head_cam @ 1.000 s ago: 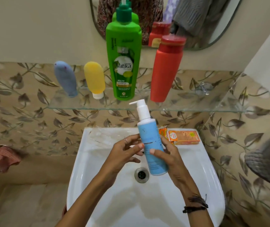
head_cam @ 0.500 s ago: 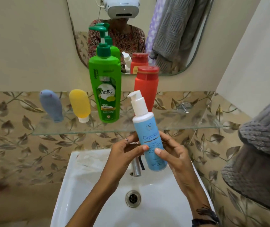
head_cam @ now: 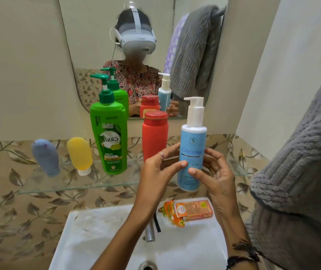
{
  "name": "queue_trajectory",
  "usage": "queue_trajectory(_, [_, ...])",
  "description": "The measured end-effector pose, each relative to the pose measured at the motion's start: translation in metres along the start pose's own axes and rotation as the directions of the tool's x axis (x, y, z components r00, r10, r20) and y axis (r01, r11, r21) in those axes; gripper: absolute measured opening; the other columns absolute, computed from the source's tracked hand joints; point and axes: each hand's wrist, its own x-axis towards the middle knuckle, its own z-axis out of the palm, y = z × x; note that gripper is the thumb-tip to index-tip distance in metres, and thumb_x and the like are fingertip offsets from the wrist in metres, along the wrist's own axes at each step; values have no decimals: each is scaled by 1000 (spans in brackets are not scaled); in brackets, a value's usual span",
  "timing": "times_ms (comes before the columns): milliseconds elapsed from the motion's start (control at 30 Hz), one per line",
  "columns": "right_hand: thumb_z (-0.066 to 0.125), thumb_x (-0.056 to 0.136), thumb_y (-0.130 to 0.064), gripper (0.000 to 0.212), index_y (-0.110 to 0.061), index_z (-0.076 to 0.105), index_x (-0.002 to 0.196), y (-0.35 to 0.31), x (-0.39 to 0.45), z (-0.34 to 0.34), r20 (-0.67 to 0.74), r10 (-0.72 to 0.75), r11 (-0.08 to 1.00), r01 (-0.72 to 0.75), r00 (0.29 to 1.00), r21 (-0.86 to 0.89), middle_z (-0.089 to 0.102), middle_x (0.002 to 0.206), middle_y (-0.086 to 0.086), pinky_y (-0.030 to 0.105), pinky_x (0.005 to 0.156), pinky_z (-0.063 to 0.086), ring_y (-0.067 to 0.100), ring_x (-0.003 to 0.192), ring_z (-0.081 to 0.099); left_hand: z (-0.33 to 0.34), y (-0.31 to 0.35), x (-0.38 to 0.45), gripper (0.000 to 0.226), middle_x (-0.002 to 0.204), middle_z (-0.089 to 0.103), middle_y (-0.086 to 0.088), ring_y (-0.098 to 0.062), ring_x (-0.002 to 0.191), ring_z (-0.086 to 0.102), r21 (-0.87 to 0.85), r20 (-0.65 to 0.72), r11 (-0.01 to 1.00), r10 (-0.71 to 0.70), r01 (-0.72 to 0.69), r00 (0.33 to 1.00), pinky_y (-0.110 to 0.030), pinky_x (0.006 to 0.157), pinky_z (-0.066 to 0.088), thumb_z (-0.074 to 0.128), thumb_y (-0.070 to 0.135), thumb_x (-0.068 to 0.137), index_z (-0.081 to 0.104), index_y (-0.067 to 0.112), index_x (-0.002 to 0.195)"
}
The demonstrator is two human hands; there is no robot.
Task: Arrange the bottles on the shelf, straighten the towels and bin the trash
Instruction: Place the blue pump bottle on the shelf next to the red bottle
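Soft, even indoor light fills the frame; its source lies outside the picture. Shadows are faint: a pale one falls across the white sink [head_cam: 101,240] below the forearms. The glass shelf [head_cam: 74,184] shows weak reflections and a bright front edge, without harsh glare. Wide-angle distortion bends the wall lines and the mirror [head_cam: 89,55] edge outward toward the corners. The label of the green bottle [head_cam: 110,137] reads sharply, while the grey towel [head_cam: 301,172] at the right edge looks softer and stretched. The face in the mirror is blurred.
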Motion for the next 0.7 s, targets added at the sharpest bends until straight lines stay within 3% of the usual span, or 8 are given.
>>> queue_trajectory(67, [75, 59, -15, 50, -29, 58, 104, 5, 9, -4, -24, -9, 1000, 9, 1000, -6, 72, 97, -12, 15, 72, 54, 1, 92, 68, 10, -4, 5, 48, 108, 69, 9, 0, 100, 66, 31, -35, 999, 17, -16, 999, -15, 81, 53, 68, 3, 79, 58, 36, 112])
queue_trajectory(167, [72, 65, 6, 52, -27, 57, 104, 13, 26, -13, -63, -33, 999, 31, 997, -30, 67, 102, -6, 13, 72, 53, -2, 89, 68, 26, -10, 15, 50, 120, 65, 3, -7, 110, 62, 105, -78, 994, 48, -40, 996, -23, 92, 52, 67, 5, 82, 55, 24, 126])
queue_trajectory(233, [71, 67, 11, 55, -28, 57, 104, 18, 37, -19, -63, -39, 998, 36, 997, -53, 66, 103, -8, 12, 72, 53, -4, 91, 67, 33, -15, 22, 49, 125, 63, 2, -7, 113, 60, 154, -93, 987, 63, -48, 994, -20, 93, 51, 65, 7, 84, 54, 18, 130])
queue_trajectory(333, [72, 68, 10, 56, -29, 57, 105, 27, 51, -25, -55, -39, 997, 35, 998, -73, 65, 105, -12, 11, 73, 52, -5, 94, 66, 40, -22, 33, 48, 129, 61, 0, -7, 117, 57, 194, -105, 980, 62, -40, 993, -16, 95, 48, 61, 7, 87, 51, 15, 133])
queue_trajectory(700, [73, 70, 6, 56, -28, 56, 111, 62, 74, -28, -19, 57, 983, -60, 998, -175, 66, 105, -11, 12, 77, 52, -5, 91, 66, 43, -52, 51, 47, 131, 60, -5, -13, 120, 56, 287, -187, 958, 31, 25, 982, -29, 101, 46, 58, 5, 88, 50, 11, 134])
